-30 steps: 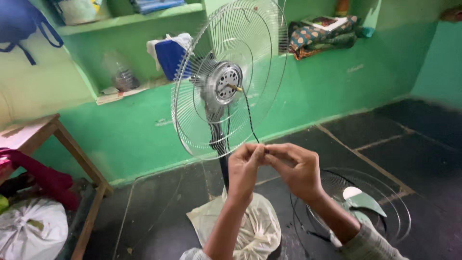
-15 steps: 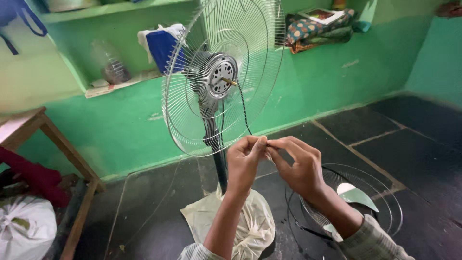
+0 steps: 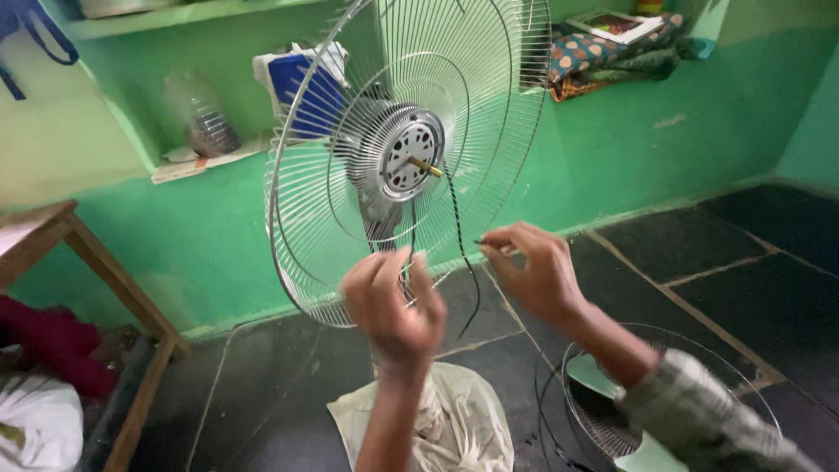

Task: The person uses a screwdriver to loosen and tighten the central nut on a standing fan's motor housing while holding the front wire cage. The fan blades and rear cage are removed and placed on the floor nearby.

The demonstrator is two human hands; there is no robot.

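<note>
Wire (image 3: 461,253) between hands, beside grille (image 3: 332,262)

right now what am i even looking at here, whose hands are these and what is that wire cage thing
The picture comes from a camera worn on a person's head, looking down at that person's own two bare hands. The left hand and the right hand are raised in front of a pedestal fan with its blades off: you see the rear wire guard, the motor and its brass shaft. The right fingers pinch a thin dark cord that hangs down from the shaft; whether the left hand touches it is unclear. On the dark floor lie the front guard with a pale green blade, and a plastic bag around the fan's base.
</note>
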